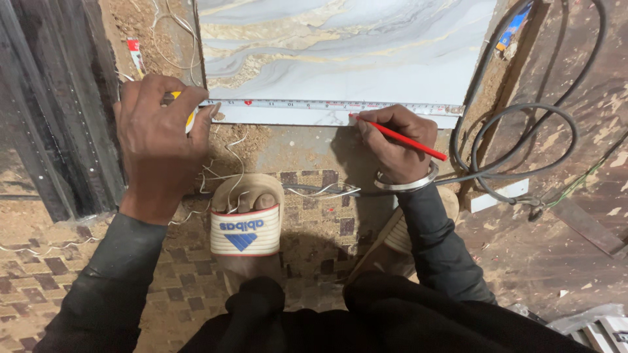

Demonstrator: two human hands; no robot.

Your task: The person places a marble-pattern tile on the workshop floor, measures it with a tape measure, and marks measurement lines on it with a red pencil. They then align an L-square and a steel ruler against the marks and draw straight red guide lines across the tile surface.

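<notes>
Marbled grey-and-gold glossy tile slab lies flat on the dusty floor, its near edge running straight across in front of the crouching person. From the head camera, looking down: a steel measuring tape blade is stretched along that near edge, from the left corner almost to the right corner, where its end hook sits.

Left hand is curled shut over the yellow tape case, fingers wrapped round it and pinning it down at the slab's left corner. Right hand pinches a thin red pencil between thumb and fingertips, the tip touching the near edge just below the blade, about the middle of its run. A metal bangle rings that wrist.

Handling, as I'd judge it: the slab looks heavy, rigid and brittle, with a slick polished face, so it wants gripping by two opposite edges, never by one corner. The blade is thin, springy and likely to snap back; the pencil is light and stiff.

Round about: gritty sawdust on patterned floor covering, a white slide sandal just near of the slab, loose white wires, and a rubbery black cable looped off the right corner.
</notes>
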